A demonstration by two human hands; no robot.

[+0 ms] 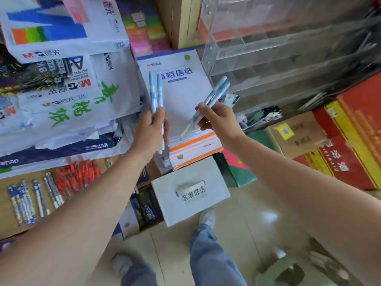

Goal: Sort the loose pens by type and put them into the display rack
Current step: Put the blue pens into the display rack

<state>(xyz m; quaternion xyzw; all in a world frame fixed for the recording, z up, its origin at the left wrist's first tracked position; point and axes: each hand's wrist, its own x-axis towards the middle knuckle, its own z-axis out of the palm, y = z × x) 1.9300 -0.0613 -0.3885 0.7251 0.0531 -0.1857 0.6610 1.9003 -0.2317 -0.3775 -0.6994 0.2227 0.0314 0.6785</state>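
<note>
My left hand [153,129] grips two light blue and white pens [156,90] that stand almost upright above a stack of white notepads. My right hand [216,118] holds two more pens of the same kind [216,91], tilted up to the right toward the clear acrylic display rack [288,48] at the upper right. The rack's compartments look blurred and I cannot tell what is in them. On the wooden surface at the lower left lie loose pens in groups: blue patterned ones [21,203], grey and white ones [52,190] and a pile of red ones [77,178].
Reams of copy paper [61,79] are stacked at the left. White notepads with orange edges [193,145] lie under my hands. A white box [191,193] and cardboard cartons stand below. Red and yellow boxes [350,141] are at the right. My legs stand on the tiled floor.
</note>
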